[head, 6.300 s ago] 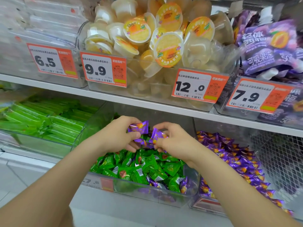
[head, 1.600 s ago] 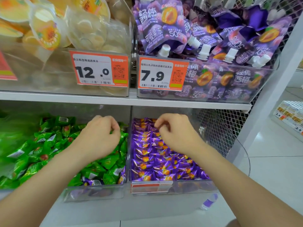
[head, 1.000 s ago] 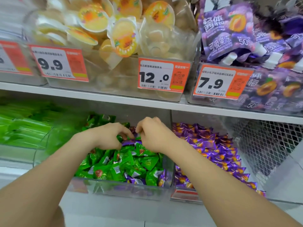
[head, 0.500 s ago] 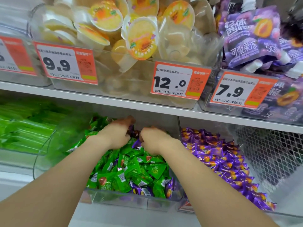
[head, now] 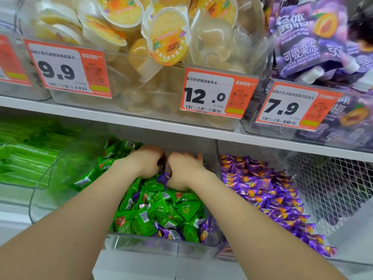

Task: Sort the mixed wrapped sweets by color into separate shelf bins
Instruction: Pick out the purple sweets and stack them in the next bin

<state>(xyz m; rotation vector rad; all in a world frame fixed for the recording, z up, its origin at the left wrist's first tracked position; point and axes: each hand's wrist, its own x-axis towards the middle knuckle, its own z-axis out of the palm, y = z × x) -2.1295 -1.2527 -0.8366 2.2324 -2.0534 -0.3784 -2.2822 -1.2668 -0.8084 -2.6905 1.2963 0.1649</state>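
Reaching deep into the middle bin (head: pixel 50 188), both grips are sunk among the green sweets (head: pixel 161 207) at its back, just under the shelf board (head: pixel 141 122) above. The left grip (head: pixel 145 162) and the right grip (head: pixel 184 170) are set side by side, almost touching, with fingers curled down into the pile. The fingertips are hidden and blurred, so it cannot be told whether either grip is closed on a wrapper or is only raking through. One purple sweet (head: pixel 163 177) is seen in the gap just below the two grips and appears to touch both. Only a corner of it is shown, so its long axis cannot be read. The coming move is judged to turn on one relation: the pile of purple sweets (head: pixel 262 190) lies directly to the right in the neighbouring bin (head: pixel 225 252), just across the clear dividing wall. The right grip is therefore the nearer one, and the stray is best taken by it and lifted rightward over that wall, not passed across the left. More purple strays (head: pixel 171 233) are seen against the front wall of the middle bin, well apart from both grips and nearer the person. A pull back toward the front would be needed for these.
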